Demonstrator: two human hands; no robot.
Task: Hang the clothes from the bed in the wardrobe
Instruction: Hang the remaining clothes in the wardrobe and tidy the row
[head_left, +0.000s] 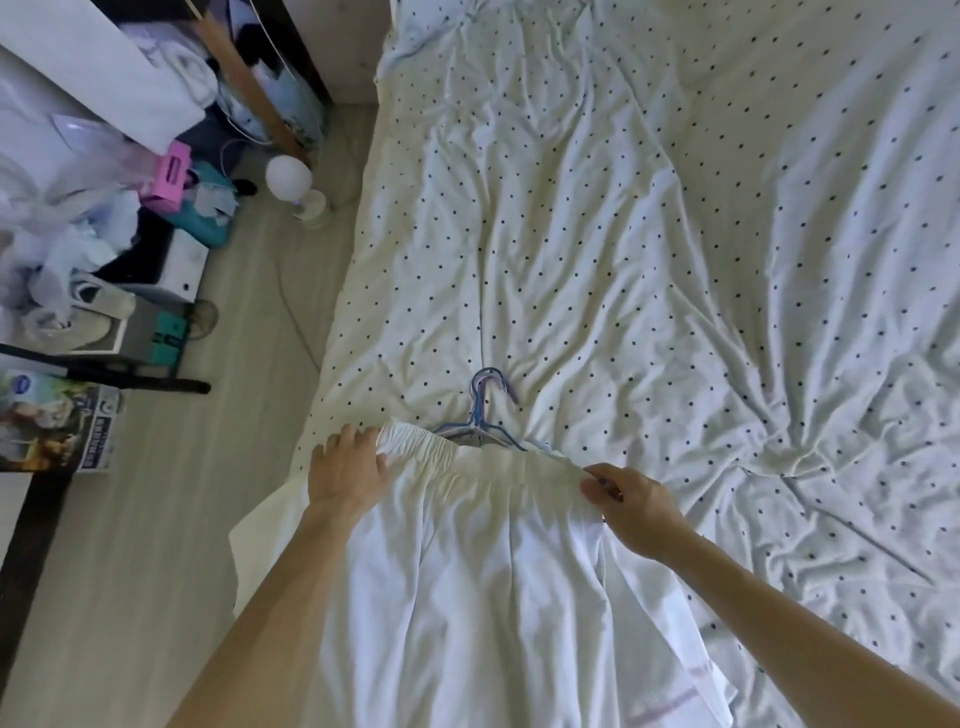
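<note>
Head view, looking down over the near edge of the bed (675, 208), which has a rumpled white sheet with dark dots.

- Task item: a white elastic-waisted garment (467, 571) lies flat on the bed. Its waistband (467, 452) faces away from the person and its lower part drapes toward them over the edge. Skirt or wide trousers, cannot tell.
- Left grip (348, 470): closed on the left end of the waistband, with the thumb over the gathered fabric.
- Right grip (631, 501): pinching the right end, fingertips curled round the edge.
- The two holds are spread wide, so the elastic is drawn out roughly straight. This is probably to square the garment up before a hanger goes in or it is clipped.
- Hangers (485, 410): a small nested bunch, blue and purple, on the sheet just beyond the waistband. The hooks point away and the shoulders are partly tucked under the band. Placed within reach of either grip.
- Judgement: this is the hanger-fitting step, and the garment is not yet on one. No wardrobe can be identified here.
- Risk: the nested hangers may lift together, and the slack elastic could slide off a smooth arm.
- Floor at left: a round white lamp (288, 176), a pink box (174, 171) and a pair of pale shoes (78, 312) among the clutter.
</note>
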